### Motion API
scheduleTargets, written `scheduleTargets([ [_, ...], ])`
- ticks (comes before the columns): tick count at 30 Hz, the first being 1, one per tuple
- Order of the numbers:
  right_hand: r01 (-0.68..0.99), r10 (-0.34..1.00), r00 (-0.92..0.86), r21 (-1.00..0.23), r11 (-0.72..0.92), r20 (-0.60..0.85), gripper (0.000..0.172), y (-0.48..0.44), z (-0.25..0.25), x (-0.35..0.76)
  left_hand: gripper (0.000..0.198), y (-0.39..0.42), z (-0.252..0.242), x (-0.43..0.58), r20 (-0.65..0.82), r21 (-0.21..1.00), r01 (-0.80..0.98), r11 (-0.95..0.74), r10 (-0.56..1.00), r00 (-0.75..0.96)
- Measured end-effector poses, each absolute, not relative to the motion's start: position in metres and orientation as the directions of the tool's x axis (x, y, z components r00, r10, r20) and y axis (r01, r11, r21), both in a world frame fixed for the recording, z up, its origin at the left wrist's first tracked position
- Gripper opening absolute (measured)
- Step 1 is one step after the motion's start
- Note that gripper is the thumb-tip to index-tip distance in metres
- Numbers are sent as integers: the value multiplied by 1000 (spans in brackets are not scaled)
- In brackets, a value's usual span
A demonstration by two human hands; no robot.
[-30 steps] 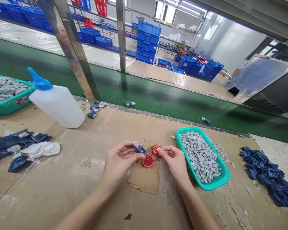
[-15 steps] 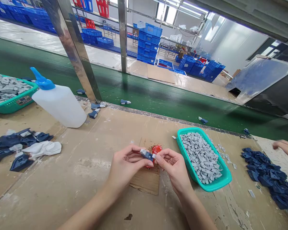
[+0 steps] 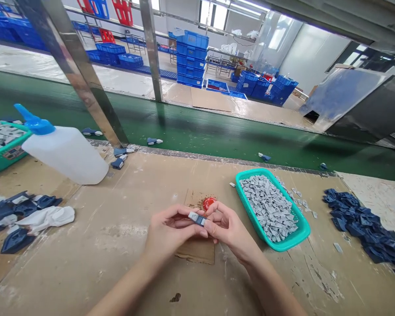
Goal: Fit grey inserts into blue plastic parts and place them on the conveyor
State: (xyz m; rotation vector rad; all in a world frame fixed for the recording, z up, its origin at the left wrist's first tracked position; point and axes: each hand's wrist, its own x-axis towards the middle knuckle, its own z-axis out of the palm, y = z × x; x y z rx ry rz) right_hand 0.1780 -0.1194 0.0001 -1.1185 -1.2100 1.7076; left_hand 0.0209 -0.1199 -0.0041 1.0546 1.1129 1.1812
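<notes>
A small navy-and-grey plastic part (image 3: 198,218) is pinched between both my hands above the bench. My left hand (image 3: 171,230) grips it from the left, fingers behind and thumb below. With thumb and fingertips, my right hand (image 3: 225,224) presses on its right end; whether a separate piece sits under that thumb is hidden. Just behind the hands is a red round object (image 3: 209,202) on a cardboard piece (image 3: 197,253), with brown specks around it. To the right stands a green basket (image 3: 294,245) full of small grey pieces (image 3: 270,208).
At left stand a white bottle (image 3: 67,153) with a blue spout and another green basket (image 3: 6,162). Navy parts (image 3: 362,224) lie piled at right, more (image 3: 18,239) at left beside a white cloth (image 3: 49,218). A green belt (image 3: 197,131) carrying several parts runs behind the bench.
My right thumb and fingers have closed in onto the part's right end, where a pale tip showed before. The view has shifted slightly, and the other person's hand at right is out of sight.
</notes>
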Motion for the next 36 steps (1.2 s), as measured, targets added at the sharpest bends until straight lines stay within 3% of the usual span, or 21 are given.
scheduleTargets([
  [3,7,953,-268,-990,-143,-140,27,-118,13,190,27,-116,-1,20,-71,991,-109,72,997,17],
  [6,277,998,22,-959,55,64,23,-108,19,227,30,-107,-1,13,-37,996,-84,32,997,-65],
  [8,566,939,235,-821,79,253,22,-100,13,259,39,-95,-2,4,-39,999,-33,36,994,-103],
  [10,772,910,245,-635,26,335,19,-94,2,285,48,-80,1,-6,-54,997,53,60,994,-96],
  [12,856,921,217,-517,-19,325,14,-90,-9,297,51,-59,7,-12,-74,983,166,79,997,-34],
  [16,884,926,256,-454,-108,279,2,-87,-19,292,53,1,15,-11,-12,854,519,-35,996,88],
  [19,880,916,281,-458,-126,288,9,-89,-17,284,50,55,13,1,76,540,825,-168,986,151],
  [21,873,910,278,-475,-107,307,12,-90,-15,283,47,89,10,11,88,376,901,-216,976,197],
  [26,801,863,314,-599,-17,395,11,-89,-12,283,33,149,10,40,60,193,934,-302,953,296],
  [31,760,791,426,-648,-50,439,15,-84,-15,281,31,180,8,114,81,145,870,-471,882,464],
  [36,666,839,425,-745,-36,339,12,-85,-7,282,33,193,-15,209,46,257,691,-675,723,689],
])
